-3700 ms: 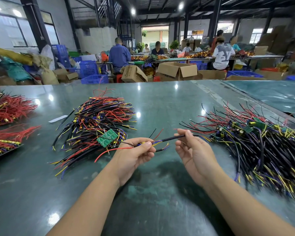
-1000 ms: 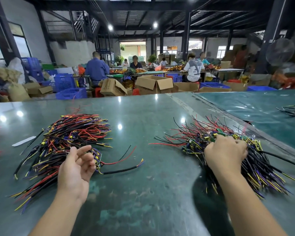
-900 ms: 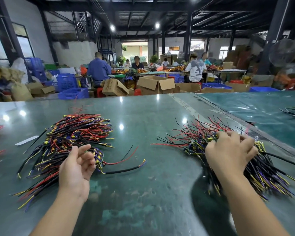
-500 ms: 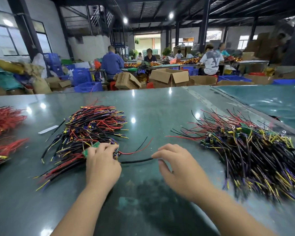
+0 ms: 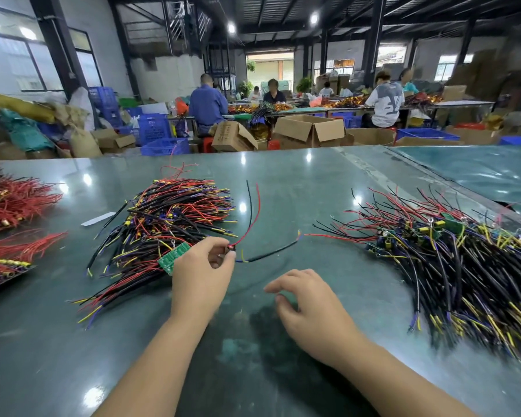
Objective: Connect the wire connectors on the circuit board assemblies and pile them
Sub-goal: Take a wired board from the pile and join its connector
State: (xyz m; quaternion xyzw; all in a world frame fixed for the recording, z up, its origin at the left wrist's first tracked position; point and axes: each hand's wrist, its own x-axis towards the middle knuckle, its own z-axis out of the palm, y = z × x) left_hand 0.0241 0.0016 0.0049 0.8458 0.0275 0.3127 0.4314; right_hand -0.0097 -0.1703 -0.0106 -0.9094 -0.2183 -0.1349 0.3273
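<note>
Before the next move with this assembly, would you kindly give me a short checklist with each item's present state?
1. Left hand pinches the red and black wires at their base: ok.
2. Green circuit board lies at the edge of the left pile, by that hand: ok.
3. Right hand free, fingers relaxed above the table: ok.
4. Black sleeved cable lies clear of the right pile: ok.
5. Connectors fully mated: cannot tell, hidden by fingers.
</note>
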